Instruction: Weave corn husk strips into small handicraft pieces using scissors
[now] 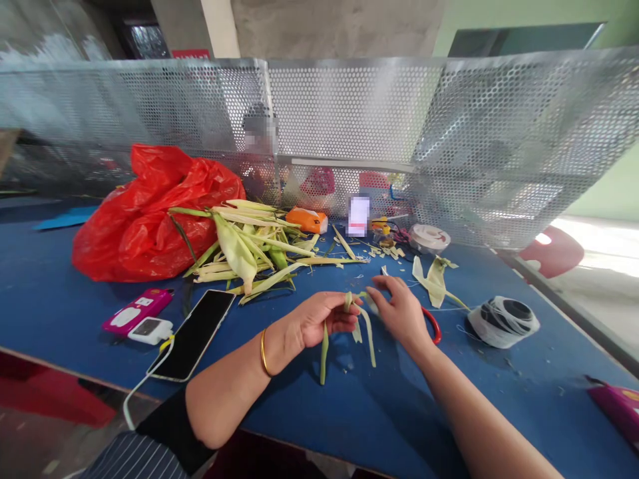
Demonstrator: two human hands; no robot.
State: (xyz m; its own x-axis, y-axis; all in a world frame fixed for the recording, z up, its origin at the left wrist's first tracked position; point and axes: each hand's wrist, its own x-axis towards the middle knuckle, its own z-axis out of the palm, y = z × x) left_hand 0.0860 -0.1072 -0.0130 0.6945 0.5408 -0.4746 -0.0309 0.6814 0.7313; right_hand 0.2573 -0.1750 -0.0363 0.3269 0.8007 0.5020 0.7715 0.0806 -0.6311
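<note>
My left hand (319, 319) is closed in a pinch on thin green leaf strips (367, 332) that hang down over the blue table (349, 412). My right hand (399, 309) grips the same strips at their upper end, fingers curled. The two hands are almost touching above the table's middle. A gold bangle (263, 352) is on my left wrist. Red-handled scissors (434, 322) lie just behind my right hand, mostly hidden by it.
A pile of green leaves (249, 256) lies beside a red plastic bag (150, 216). A phone (192, 332) on a cable, a pink power bank (136, 311), a thread spool (502, 321), an orange box (305, 219) and a perforated metal screen (349, 113) are around.
</note>
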